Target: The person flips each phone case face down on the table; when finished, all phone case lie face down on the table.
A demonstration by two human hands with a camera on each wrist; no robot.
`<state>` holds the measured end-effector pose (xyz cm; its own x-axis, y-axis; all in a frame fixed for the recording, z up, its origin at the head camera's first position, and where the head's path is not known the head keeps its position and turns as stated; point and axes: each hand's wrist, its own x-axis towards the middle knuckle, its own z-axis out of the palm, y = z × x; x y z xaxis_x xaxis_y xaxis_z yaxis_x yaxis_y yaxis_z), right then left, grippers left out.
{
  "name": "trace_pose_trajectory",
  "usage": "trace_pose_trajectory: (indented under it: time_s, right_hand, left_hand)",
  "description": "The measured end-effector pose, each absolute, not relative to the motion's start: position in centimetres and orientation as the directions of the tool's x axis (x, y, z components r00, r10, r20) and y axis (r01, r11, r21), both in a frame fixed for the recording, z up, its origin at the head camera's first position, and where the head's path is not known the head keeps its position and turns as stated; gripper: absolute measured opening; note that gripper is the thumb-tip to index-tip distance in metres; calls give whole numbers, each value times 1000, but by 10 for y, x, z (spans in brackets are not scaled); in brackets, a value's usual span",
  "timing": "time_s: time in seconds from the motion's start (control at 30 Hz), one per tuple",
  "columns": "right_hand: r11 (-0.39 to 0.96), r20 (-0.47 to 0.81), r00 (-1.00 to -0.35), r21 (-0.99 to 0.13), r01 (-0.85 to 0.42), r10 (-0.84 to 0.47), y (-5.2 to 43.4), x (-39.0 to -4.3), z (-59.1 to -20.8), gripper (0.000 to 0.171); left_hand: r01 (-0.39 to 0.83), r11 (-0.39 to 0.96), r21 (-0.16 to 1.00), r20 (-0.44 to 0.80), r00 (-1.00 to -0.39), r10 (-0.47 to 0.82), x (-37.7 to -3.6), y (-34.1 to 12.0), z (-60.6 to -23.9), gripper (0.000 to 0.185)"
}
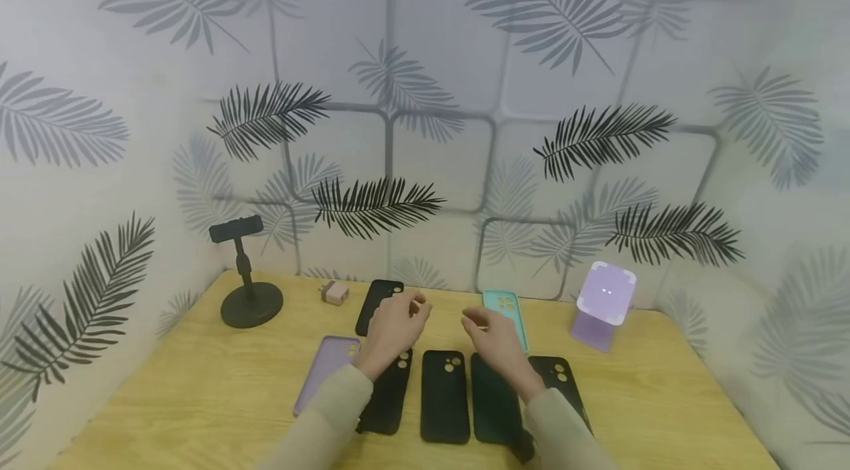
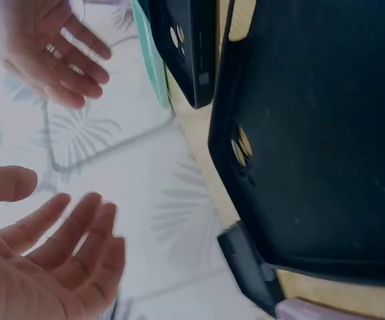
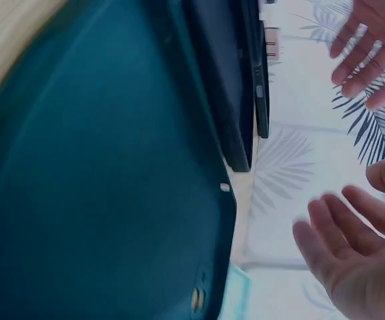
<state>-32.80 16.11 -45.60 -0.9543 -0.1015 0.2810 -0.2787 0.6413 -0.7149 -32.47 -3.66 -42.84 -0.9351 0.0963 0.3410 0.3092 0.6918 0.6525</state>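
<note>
Both hands hovered above a row of phone cases on the wooden bench [image 1: 199, 381], and neither held anything. The left hand [image 1: 393, 328] hung with its fingers loosely spread over the far end of a black case [image 1: 388, 400]; the left wrist view showed its palm open and the fingers relaxed. The right hand [image 1: 494, 341] was likewise released, fingers slightly bent, above the far end of a dark teal case [image 1: 494, 403] and just in front of a light teal case [image 1: 505, 304] that lay farther back. The two hands faced each other, apart, with bare bench and the top of the middle black case [image 1: 445, 396] between them.

In the near row, from left to right, lay a lilac case [image 1: 325, 370], the black case under the left hand, the middle black case, the dark teal case and another black case [image 1: 561, 381] at the right end, partly hidden by the right sleeve. A further black case [image 1: 375, 300] lay beyond the left hand.

At the far left stood a black phone stand [image 1: 247, 278] with a round base, and a small pinkish charger plug [image 1: 335, 293] sat near it. At the far right stood a lilac phone holder [image 1: 603, 304]. Leaf-patterned walls enclosed the bench.
</note>
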Motion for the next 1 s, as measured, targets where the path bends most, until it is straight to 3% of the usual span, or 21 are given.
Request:
trace_pose_trajectory:
  time_s: [0.17,0.33,0.53,1.0]
  right_hand:
    - [349,117,-979,-921,-170,-167,156,-334,-457,33]
    - [205,16,-964,-976,-73,-264,145,-342,-459,38]
    - [217,-37,-937,-975,-42,-346,130,-352,-460,37]
    - [281,-116,-878,-960,-22,-464,99,-377,-459,38]
  left_hand:
    - [324,550,770,317,-942,112,-343,-51,-438,18]
    - [254,393,884,227,-967,115,-358,-67,-444,16]
    - [135,318,938,108,-989,100,-368,-86,-443,16]
    - [-19,289,957,-27,-999,27,-385,-127,-449,27]
